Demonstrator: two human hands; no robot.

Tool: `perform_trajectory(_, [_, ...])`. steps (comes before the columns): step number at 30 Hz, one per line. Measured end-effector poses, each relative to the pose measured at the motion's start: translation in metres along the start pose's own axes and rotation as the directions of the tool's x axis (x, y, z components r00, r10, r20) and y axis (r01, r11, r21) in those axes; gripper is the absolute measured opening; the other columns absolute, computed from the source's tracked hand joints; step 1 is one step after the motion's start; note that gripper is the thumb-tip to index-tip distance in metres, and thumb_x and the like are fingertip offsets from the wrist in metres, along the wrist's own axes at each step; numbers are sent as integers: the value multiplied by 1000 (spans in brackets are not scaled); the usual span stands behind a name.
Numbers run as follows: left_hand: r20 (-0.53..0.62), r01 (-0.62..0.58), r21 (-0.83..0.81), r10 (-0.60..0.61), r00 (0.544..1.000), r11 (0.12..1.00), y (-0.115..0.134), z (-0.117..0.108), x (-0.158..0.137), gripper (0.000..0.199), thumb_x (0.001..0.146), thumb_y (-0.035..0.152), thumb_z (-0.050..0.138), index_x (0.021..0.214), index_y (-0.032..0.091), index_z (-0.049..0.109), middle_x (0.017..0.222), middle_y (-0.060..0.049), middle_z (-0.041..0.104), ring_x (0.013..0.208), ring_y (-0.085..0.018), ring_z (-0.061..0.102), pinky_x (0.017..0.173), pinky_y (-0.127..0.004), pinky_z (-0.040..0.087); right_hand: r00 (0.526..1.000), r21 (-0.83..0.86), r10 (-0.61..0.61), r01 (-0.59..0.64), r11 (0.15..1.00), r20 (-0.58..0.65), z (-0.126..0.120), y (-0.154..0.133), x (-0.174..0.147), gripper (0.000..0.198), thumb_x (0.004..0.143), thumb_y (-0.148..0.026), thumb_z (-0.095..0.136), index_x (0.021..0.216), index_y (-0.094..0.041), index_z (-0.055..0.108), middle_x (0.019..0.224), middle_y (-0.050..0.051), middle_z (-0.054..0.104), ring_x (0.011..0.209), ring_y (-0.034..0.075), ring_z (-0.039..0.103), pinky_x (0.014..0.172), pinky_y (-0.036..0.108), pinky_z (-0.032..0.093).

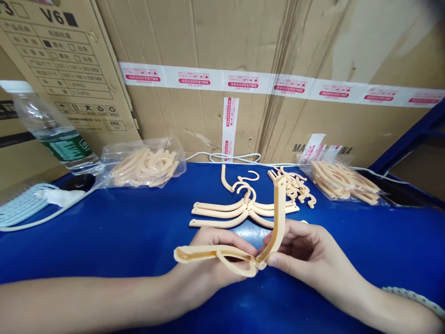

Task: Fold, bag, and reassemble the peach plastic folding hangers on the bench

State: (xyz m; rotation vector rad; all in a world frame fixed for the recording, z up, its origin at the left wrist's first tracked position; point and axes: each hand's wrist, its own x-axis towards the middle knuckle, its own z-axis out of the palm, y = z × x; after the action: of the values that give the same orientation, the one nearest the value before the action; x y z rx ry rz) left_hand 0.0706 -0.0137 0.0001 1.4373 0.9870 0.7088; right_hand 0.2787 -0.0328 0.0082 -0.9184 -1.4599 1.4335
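Note:
A cream plastic folding hanger [278, 218] is held between both hands above the near part of the blue table. My left hand [212, 266] is closed around its left arm and the curved hook, which lies along that arm. With thumb and fingers my right hand [302, 253] pinches the other arm near the central joint; that arm points upward. The hollow inner side of both arms faces me. Just beyond the hands, several hangers [222, 212] lie spread out in a stack. A loose hanger arm [226, 178] and a loose hook [250, 176] rest behind them.
A heap of loose hooks [295, 183] sits at the back right. Clear bags of hanger parts stand left [146, 167] and right [344, 181]. A water bottle [66, 144], white cable [52, 220] and blue cord coil [26, 202] are at left. Cardboard boxes [194, 41] wall the back.

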Motion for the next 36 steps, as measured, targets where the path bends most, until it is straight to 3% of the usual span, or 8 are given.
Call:
perform_trajectory(4, [36,51,-38,-50,998,998,4,0,1,19,63,28,84,78,17,77,75,-2,75,69,-18,68,63,-23,52,1000,27,22,-22,999,7,-1,-5,2,14,77,-22,82,87,-21,73,82,2,76,76,17,73,73,24,60])
perform_trajectory(10, [188,94,-167,-62,980,982,12,-1,2,6,70,21,76,71,17,72,69,2,72,66,-13,66,70,-24,52,997,15,74,-74,997,7,-4,-14,4,15,73,-26,85,82,-20,73,77,3,75,72,19,72,73,29,60])
perform_trajectory(15, [145,109,-228,-77,986,968,15,0,4,10,66,12,75,73,18,72,69,4,73,67,-12,65,68,-21,51,995,82,93,-94,992,19,-7,-10,4,17,79,-28,81,89,-19,71,76,2,74,68,14,69,70,22,57])
perform_trajectory(22, [151,118,-232,-84,985,966,16,1,3,10,65,12,76,73,18,73,68,4,73,67,-13,67,68,-22,52,987,47,148,-152,987,69,-6,-9,4,19,81,-32,78,92,-19,70,80,3,75,71,16,70,72,27,57])
perform_trajectory(28, [119,128,-184,-107,987,975,16,0,-1,12,63,14,80,72,18,75,67,3,73,66,-14,67,66,-22,52,995,-12,79,-78,997,65,-3,-16,2,14,81,-30,79,86,-20,72,78,3,75,72,17,71,72,26,59])
perform_trajectory(36, [173,87,-234,-47,984,968,11,-2,1,9,72,23,79,75,14,75,68,-1,74,63,-12,66,67,-21,53,999,-6,50,-49,999,14,5,-5,-2,14,75,-30,83,85,-22,75,80,3,76,76,22,73,75,31,61])
